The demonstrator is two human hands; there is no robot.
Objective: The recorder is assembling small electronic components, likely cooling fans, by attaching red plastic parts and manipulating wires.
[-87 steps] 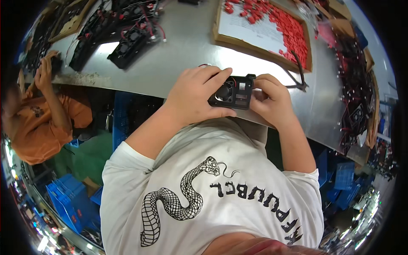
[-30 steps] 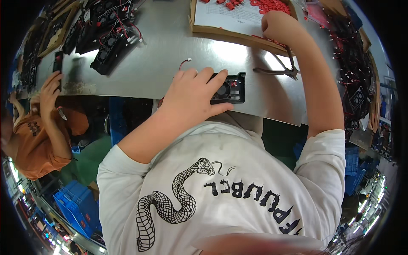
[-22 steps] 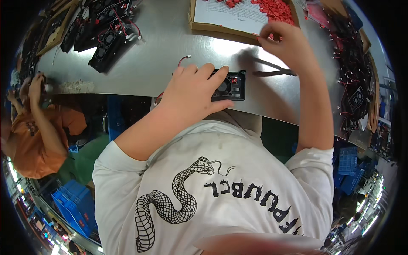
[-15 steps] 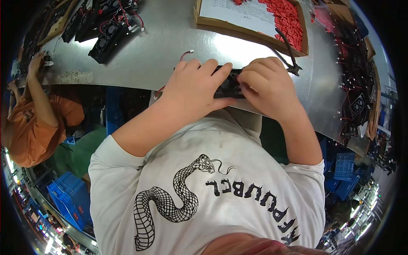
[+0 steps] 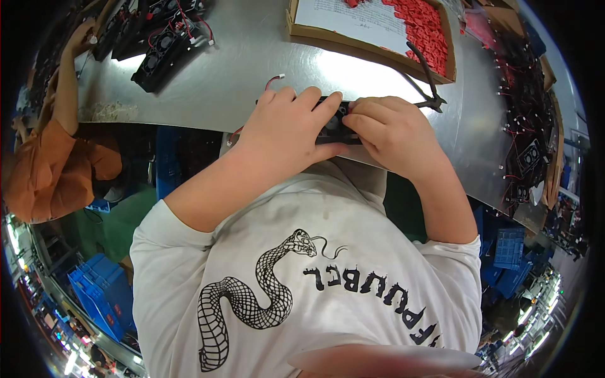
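Note:
A black fan unit (image 5: pixel 333 126) lies flat at the near edge of the metal table, mostly covered by my hands. My left hand (image 5: pixel 287 126) is laid over its left part, fingers over the far side and thumb along the near side, gripping it. Red and black wires with a white connector (image 5: pixel 282 76) stick out past my left fingers. My right hand (image 5: pixel 391 129) is pinched at the unit's right part. A bit of red shows at its fingertips, but the piece is too hidden to make out. Pliers with dark handles (image 5: pixel 432 101) lie just beyond my right hand.
A cardboard tray (image 5: pixel 353 47) at the back holds many small red parts (image 5: pixel 432 38) and a printed sheet (image 5: pixel 353 22). More black fan units (image 5: pixel 161 53) lie at the far left, others (image 5: pixel 532 154) along the right edge. A co-worker in an orange shirt (image 5: pixel 53 170) works at the left.
My right hand has shifted slightly left along the fan unit, its fingers drawn closer together. My left hand stays put. The co-worker's arm has reached farther forward.

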